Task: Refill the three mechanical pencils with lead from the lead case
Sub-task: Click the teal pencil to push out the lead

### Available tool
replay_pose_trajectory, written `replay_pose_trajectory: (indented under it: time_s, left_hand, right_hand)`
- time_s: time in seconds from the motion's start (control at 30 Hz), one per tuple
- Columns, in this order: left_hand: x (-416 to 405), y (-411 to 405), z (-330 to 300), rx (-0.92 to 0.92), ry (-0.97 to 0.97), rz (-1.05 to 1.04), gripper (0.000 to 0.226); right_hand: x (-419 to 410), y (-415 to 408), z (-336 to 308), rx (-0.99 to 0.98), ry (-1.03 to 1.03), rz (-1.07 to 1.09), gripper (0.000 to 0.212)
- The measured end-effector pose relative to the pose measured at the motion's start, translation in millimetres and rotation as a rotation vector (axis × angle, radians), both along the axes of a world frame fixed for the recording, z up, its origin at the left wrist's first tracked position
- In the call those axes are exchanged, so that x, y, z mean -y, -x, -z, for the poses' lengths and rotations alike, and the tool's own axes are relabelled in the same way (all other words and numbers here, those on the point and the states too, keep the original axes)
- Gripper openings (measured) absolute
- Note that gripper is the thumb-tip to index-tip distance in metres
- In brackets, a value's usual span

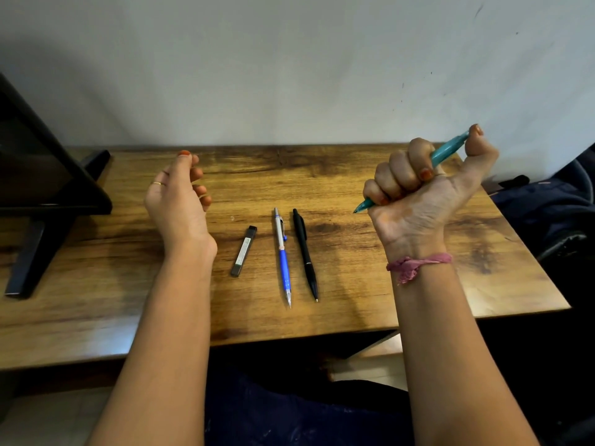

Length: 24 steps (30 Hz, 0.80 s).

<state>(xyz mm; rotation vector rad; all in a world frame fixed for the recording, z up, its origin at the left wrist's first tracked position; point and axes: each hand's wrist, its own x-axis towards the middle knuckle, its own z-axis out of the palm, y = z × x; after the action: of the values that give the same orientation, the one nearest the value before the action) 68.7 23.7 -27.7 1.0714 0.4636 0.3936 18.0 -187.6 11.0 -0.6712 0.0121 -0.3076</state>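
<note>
The teal mechanical pencil [446, 155] is up off the desk, wrapped in the right hand [421, 191], whose fingers are clenched around the barrel in a fist. The thumb [476, 136] presses on the pencil's top end, and the tip [357, 210] pokes out below the little finger, pointing down and to the left. A pink thread bracelet [418, 262] sits on that wrist.

Down on the wooden desk [354, 175], between the two arms, three things lie nearly parallel. The black lead case [243, 251] is the leftmost. Just beside it is the blue and silver mechanical pencil [282, 255], tip toward the person. Next to that, the black mechanical pencil [305, 252] lies the same way, tip toward the near edge. None of the three touches another.

The left hand [175, 194] hovers above the desk to the left of the lead case, holding nothing, palm turned inward and fingers loosely curved. There is a thin ring [157, 183] on one finger, and the nails are painted orange.

At the far left stands a black monitor [42, 169] on its stand. A plain pale wall [289, 66] runs behind the desk, and dark cloth [547, 207] is bundled off the desk's right side
</note>
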Motion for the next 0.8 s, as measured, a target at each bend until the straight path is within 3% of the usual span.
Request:
replay_pose_trajectory:
  time_s: [0.23, 0.8]
  left_hand:
    - [-0.2, 0.3, 0.1, 0.007, 0.005, 0.003, 0.013]
    - [-1.3, 1.0, -1.3, -0.004, -0.008, 0.006, 0.012]
  right_hand:
    - [-3.9, -0.7, 1.0, -0.021, 0.063, 0.006, 0.057]
    - [-3.4, -3.7, 4.1, -0.026, -0.010, -0.007, 0.057]
